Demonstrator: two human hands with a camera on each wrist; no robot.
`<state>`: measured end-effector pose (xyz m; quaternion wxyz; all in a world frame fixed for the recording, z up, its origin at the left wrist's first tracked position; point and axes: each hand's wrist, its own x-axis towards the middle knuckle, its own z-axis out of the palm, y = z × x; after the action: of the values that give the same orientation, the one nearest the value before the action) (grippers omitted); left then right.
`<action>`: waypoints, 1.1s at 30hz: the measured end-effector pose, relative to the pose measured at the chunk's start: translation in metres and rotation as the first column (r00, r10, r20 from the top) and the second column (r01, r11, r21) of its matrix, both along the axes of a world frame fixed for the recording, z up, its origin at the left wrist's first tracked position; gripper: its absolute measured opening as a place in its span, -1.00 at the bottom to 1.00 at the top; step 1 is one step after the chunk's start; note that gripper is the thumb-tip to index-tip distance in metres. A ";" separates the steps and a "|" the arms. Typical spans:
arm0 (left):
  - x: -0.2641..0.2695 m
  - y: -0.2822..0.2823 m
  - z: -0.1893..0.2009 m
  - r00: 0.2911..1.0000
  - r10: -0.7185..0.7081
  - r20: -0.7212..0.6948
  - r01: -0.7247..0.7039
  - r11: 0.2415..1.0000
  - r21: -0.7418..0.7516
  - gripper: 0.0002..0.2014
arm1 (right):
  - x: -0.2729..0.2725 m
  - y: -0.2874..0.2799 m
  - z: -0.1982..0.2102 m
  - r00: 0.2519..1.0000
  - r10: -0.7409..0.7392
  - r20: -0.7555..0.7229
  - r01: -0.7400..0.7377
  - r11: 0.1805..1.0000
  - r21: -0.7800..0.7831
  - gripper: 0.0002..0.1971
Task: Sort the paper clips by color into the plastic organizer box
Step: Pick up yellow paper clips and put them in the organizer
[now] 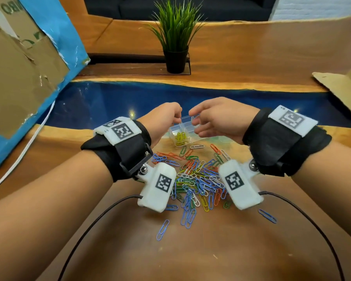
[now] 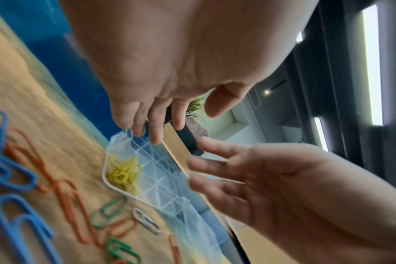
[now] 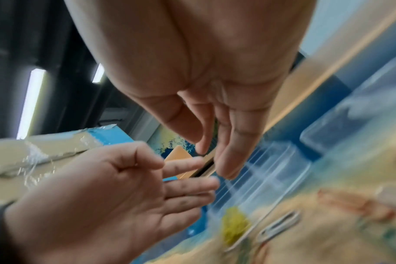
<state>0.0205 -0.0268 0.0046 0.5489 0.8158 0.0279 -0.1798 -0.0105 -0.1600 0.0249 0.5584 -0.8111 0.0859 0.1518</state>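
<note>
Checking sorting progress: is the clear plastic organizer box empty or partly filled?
Partly filled. The clear plastic organizer box holds yellow paper clips in one corner compartment; its other visible compartments look empty.

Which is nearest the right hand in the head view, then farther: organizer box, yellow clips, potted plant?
From the right hand:
1. Organizer box, at its fingertips.
2. Yellow clips, in the box's near-left compartment.
3. Potted plant, far across the table.

the table [image 1: 241, 57] under my arms is wood with a dark blue resin band running across the middle of the frame. a mixed pile of paper clips [image 1: 197, 179] lies at centre, the clear organizer box [image 1: 185, 132] just above it. a potted plant [image 1: 175, 37] stands at upper centre, a torn cardboard box [image 1: 24, 63] upper left, a cardboard sheet [image 1: 340, 88] at right.
</note>
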 end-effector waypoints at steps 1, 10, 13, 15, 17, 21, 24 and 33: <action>0.001 0.001 -0.001 0.999 -0.022 0.043 0.021 1.000 0.022 -0.61 | -0.003 -0.005 0.001 1.000 0.026 0.018 -0.024 0.997 -0.077 -0.76; -0.003 0.017 0.008 0.913 -0.300 0.277 0.198 0.919 0.341 -0.83 | -0.014 -0.031 -0.013 0.979 0.204 -0.031 -0.157 0.638 -0.754 -0.83; -0.009 0.029 0.012 0.832 -0.477 0.282 0.234 0.764 0.601 -0.88 | -0.008 -0.021 -0.025 0.966 0.255 -0.039 -0.168 0.510 -0.843 -0.86; -0.014 0.033 0.011 0.786 -0.583 0.207 0.265 0.620 0.738 -0.87 | -0.005 -0.015 -0.031 0.958 0.285 -0.037 -0.167 0.444 -0.880 -0.84; -0.017 0.033 0.003 0.749 -0.652 0.119 0.310 0.504 0.806 -0.88 | -0.002 -0.012 -0.034 0.954 0.298 -0.038 -0.165 0.414 -0.895 -0.83; -0.018 0.022 -0.008 0.686 -0.727 0.034 0.349 0.370 0.861 -0.86 | 0.000 -0.016 -0.035 0.960 0.267 -0.084 -0.198 0.436 -0.878 -0.82; -0.016 0.016 -0.009 0.665 -0.746 0.039 0.338 0.347 0.875 -0.90 | -0.003 -0.022 -0.036 0.965 0.241 -0.098 -0.203 0.462 -0.863 -0.79; -0.017 0.009 -0.009 0.665 -0.747 0.004 0.382 0.344 0.857 -0.90 | -0.005 -0.027 -0.035 0.972 0.228 -0.056 -0.163 0.487 -0.858 -0.83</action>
<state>0.0038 -0.0175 -0.0048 0.0116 0.9408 -0.2987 -0.1596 -0.0152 -0.1873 -0.0103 0.0663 -0.9892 0.0385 0.1252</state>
